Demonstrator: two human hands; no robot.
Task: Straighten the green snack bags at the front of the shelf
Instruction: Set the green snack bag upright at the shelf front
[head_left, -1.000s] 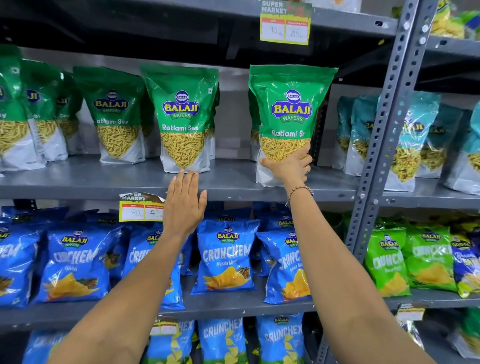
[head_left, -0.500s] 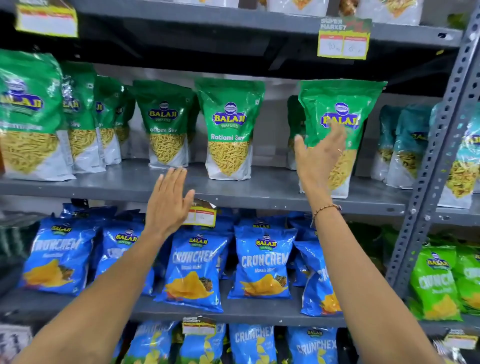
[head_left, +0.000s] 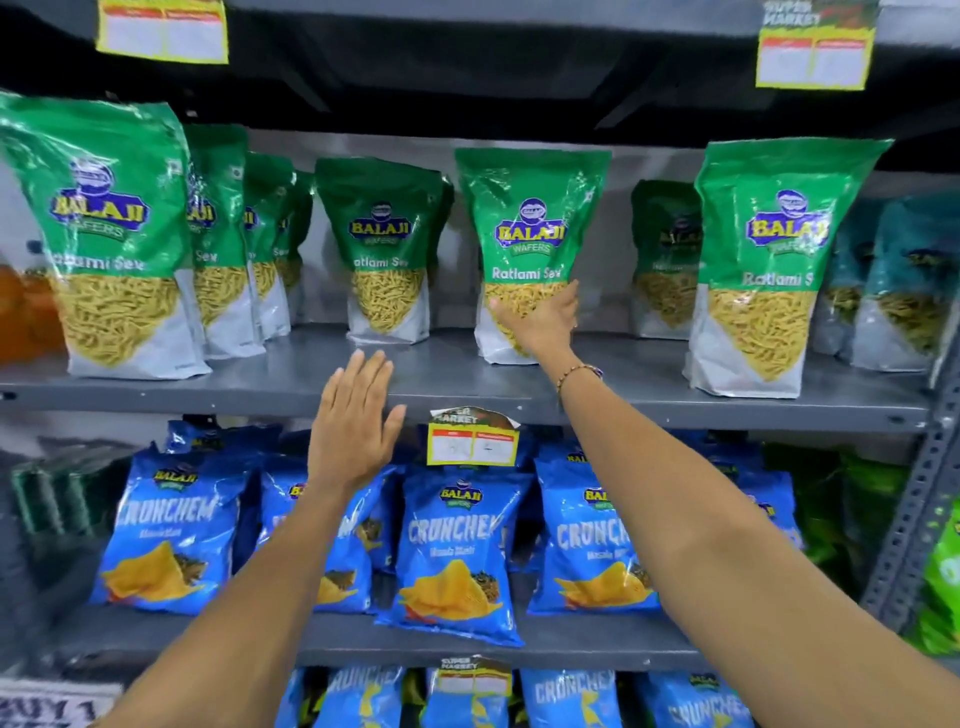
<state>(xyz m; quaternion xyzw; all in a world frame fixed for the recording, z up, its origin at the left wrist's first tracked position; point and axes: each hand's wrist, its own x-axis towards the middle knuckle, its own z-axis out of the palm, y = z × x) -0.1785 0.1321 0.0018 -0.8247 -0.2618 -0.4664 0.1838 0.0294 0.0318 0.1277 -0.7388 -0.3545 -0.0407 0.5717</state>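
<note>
Right hand (head_left: 545, 322) flat, fingers spread against upright green bag (head_left: 530, 244). Left hand (head_left: 353, 421) released, hovering before shelf (head_left: 260, 384) edge.

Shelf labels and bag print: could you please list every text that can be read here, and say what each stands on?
"BALAJI WAFERS": green snack bags, logo.
"Ratlami Sev": the same green bags, under the logo.
"BALAJI": blue bags, top.
"CRUNCHEM": blue bags, front; the small line below is blurred.
"SUPER MARKET": price tag on the shelf edge; its prices are unreadable.
Upper yellow tags: blurred.
</note>
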